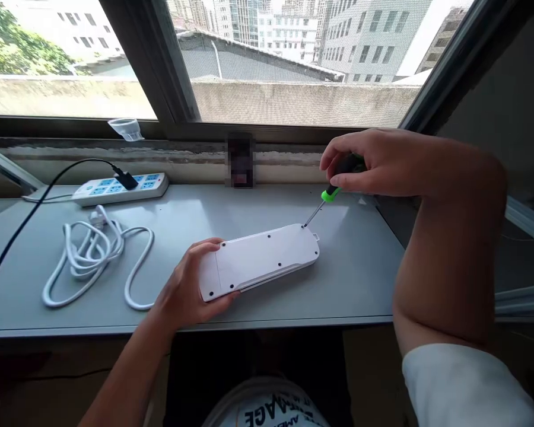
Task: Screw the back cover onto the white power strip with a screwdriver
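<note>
Risk: my screwdriver could slip from the screw hole if the white power strip shifts on the surface.
Right hand: 2 o'clock, raised, wrist bent, clamped on the screwdriver.
Left hand: 7 o'clock, clamped on the strip's end, well apart from the right.
Strip: mid-surface, back facing up.

Left of the left fingers, a white cord lies in loose coils on the grey sill. Farther out past those fingers, a white power strip sits on the sill, a black plug in it and a black cable running off leftward. Up and left of the right fingers, a blurred dark object stands against the wall. Beyond those fingers, a window screen shows tall buildings. A clear plastic cup rests on the window ledge.
</note>
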`<state>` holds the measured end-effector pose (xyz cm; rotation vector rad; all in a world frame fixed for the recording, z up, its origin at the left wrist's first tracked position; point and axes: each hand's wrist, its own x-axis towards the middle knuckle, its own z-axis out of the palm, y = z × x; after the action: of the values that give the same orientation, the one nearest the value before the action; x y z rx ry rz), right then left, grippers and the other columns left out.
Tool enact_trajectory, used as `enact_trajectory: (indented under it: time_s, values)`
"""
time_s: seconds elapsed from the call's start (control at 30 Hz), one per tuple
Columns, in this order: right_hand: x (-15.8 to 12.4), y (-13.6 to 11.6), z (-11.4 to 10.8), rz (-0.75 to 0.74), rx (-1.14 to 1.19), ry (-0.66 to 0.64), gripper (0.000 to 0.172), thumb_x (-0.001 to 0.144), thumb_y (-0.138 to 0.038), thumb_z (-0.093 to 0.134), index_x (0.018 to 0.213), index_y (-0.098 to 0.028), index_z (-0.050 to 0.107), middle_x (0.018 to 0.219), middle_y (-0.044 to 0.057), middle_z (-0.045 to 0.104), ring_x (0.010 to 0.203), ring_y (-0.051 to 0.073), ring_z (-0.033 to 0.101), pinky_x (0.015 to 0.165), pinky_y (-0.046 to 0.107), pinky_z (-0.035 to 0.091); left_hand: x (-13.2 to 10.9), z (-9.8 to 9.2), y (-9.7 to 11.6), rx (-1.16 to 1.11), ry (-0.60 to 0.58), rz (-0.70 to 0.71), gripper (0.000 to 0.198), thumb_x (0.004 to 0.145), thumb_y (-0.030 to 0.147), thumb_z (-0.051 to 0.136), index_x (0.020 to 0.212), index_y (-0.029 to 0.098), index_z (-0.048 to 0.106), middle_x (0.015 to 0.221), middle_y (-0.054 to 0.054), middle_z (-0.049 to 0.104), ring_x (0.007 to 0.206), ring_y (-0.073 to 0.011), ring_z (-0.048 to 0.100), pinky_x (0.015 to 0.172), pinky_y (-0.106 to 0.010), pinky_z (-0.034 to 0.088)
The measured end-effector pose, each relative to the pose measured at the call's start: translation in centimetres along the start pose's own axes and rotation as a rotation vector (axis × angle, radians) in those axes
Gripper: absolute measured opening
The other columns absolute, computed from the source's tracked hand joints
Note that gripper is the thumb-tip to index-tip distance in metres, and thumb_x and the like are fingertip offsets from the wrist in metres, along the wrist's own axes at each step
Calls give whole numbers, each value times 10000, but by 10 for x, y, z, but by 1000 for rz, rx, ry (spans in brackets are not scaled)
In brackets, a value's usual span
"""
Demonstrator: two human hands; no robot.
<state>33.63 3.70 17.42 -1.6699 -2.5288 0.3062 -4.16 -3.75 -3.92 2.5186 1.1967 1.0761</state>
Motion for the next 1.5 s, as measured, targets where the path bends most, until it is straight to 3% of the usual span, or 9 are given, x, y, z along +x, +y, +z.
enact_trajectory:
  time_s: [0.2, 0.4, 0.63, 0.83, 1.0, 1.1, 1.23, 1.43, 1.5]
  values:
    - [0, 0, 0, 16, 0, 1, 352, 888, -443, 666, 1198, -287, 721, 1056, 35, 758, 729, 175, 625, 623, 341, 437, 0, 0, -1, 0, -2, 2, 816, 814, 365, 852, 1461, 237, 373, 1439, -211, 590, 1277, -371, 651, 1011, -487, 570]
    - [-6, 8, -4, -16, 40, -22, 344, 906, -414, 649, 1218, -286, 718, 1215, 53, 754, 809, 196, 675, 681, 370, 496, 1, 1, -1, -1, 4, 11, 808, 822, 370, 843, 1465, 235, 373, 1430, -213, 592, 1263, -368, 656, 1011, -499, 572]
    - [-5, 9, -3, -93, 21, -133, 290, 894, -467, 658, 1134, -321, 729, 1010, 12, 763, 734, 196, 650, 613, 357, 481, 2, -2, 3, 16, 4, 20, 788, 836, 372, 833, 1459, 230, 373, 1424, -218, 593, 1258, -366, 666, 1012, -494, 571]
    - [5, -5, 4, -101, -33, -148, 273, 919, -484, 629, 1086, -291, 726, 999, 19, 755, 740, 172, 645, 618, 340, 458, 1, -1, 0, 22, 2, 14, 803, 834, 388, 833, 1468, 231, 365, 1420, -215, 599, 1239, -361, 674, 973, -473, 585]
    - [7, -9, 7, -87, 40, -150, 397, 974, -591, 538, 914, -252, 735, 892, 21, 742, 717, 167, 672, 634, 339, 474, 1, 0, 0, 29, 9, 6, 787, 832, 401, 829, 1449, 231, 371, 1415, -219, 602, 1222, -367, 680, 968, -491, 589]
    - [3, -6, 7, -103, 6, -129, 255, 936, -449, 590, 1074, -290, 733, 1045, 13, 769, 800, 180, 679, 660, 338, 472, 2, -1, 2, 44, -8, 0, 788, 833, 396, 832, 1444, 231, 363, 1421, -224, 594, 1232, -373, 679, 975, -504, 591]
    - [-3, -9, 8, -168, 2, -186, 403, 847, -413, 671, 1242, -329, 678, 1301, 4, 735, 943, 206, 696, 704, 334, 506, 4, -2, 4, 47, -10, 4, 782, 839, 395, 831, 1439, 228, 359, 1410, -227, 598, 1217, -369, 683, 966, -507, 596]
    - [-4, -25, 10, -17, 33, -159, 326, 952, -477, 584, 1180, -262, 672, 1132, 65, 754, 708, 179, 697, 635, 343, 492, 2, 0, 5, 45, 13, -5, 784, 841, 418, 826, 1443, 227, 362, 1402, -223, 605, 1209, -371, 687, 966, -501, 594]
    - [-4, -21, 10, -82, 22, -158, 363, 934, -408, 597, 1271, -290, 661, 1257, 69, 730, 825, 205, 722, 671, 339, 502, 2, 0, 5, 52, 13, -9, 784, 839, 425, 826, 1441, 230, 363, 1401, -221, 608, 1200, -371, 693, 943, -487, 597]
